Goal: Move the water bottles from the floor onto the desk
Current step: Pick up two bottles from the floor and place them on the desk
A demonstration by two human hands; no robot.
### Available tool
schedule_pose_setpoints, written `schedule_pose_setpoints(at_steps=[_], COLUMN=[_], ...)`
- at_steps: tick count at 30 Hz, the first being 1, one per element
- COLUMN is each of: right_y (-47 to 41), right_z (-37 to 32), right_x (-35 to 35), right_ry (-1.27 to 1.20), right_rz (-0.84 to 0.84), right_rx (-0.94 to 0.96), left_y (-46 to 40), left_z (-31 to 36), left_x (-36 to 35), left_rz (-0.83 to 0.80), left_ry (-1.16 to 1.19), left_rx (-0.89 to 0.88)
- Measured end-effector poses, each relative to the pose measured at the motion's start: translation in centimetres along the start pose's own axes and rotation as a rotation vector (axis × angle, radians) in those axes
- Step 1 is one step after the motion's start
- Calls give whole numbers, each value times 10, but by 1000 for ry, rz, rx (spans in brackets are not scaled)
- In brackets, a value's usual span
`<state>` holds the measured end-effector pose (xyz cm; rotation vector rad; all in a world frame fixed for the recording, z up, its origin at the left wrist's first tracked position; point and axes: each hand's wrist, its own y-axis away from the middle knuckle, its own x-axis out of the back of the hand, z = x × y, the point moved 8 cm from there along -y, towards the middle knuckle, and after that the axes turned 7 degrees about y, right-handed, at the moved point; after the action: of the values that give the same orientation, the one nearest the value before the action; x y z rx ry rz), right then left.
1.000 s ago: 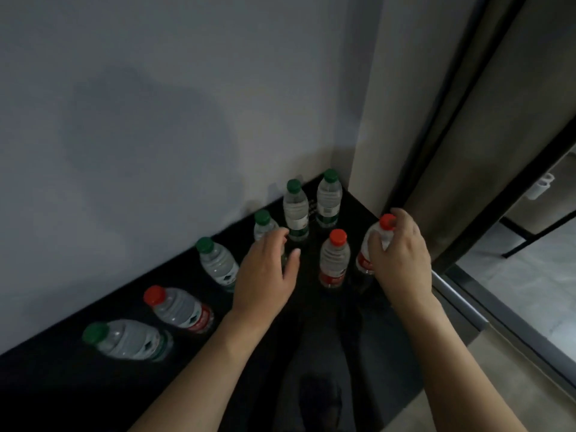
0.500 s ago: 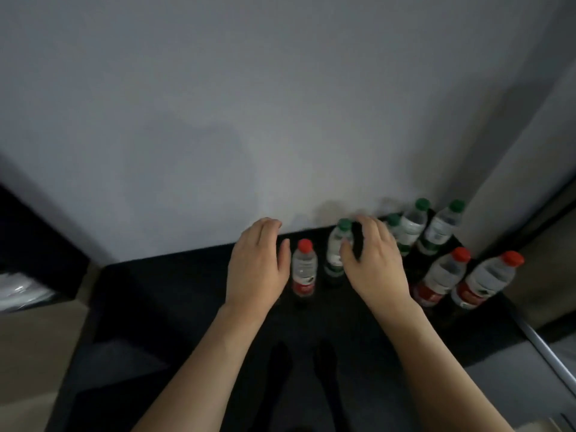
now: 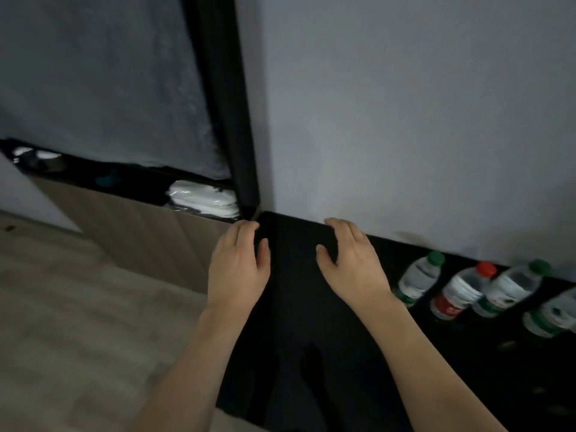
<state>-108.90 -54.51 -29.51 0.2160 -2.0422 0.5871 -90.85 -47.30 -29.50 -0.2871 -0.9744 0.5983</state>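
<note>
Hands first: I see the left hand [image 3: 238, 269] and the right hand [image 3: 349, 263] extended forward side by side, palms down, above a black surface [image 3: 293, 291]. Both hands hold nothing. The fingers of each are loosely curled and slightly parted, thumbs pointing inward toward each other. I cannot tell whether the fingertips touch the black surface or hang just above it.

Water bottles stand in a row on the black surface to the right of the right hand, near the grey wall [image 3: 405, 120]:
- green-capped bottle [image 3: 419, 279], nearest the right hand but apart from it;
- red-capped bottle [image 3: 461, 291], just beside the first;
- second green-capped bottle [image 3: 511, 286], just beside the red-capped one;
- fourth bottle [image 3: 551, 314], cut off by the frame edge, cap out of view.

A black post [image 3: 224, 104] rises at the left end of the wall. Left of it, white folded material [image 3: 202, 199] lies in a dark recess above a wood-toned panel [image 3: 140, 232]. Motion blur softens the bottle labels.
</note>
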Motion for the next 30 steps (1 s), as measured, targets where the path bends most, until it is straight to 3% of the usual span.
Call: schedule_pose_setpoints(at_steps=[16, 30], right_y=[-6, 16], right_z=[-207, -459], right_x=[-119, -215], right_ry=[-149, -243], right_rz=[-361, -474], right_rx=[439, 671], left_y=[86, 148], left_z=[-145, -305], left_x=[162, 343], left_rz=[236, 443], left_ry=[-263, -363], left_rx=[450, 656])
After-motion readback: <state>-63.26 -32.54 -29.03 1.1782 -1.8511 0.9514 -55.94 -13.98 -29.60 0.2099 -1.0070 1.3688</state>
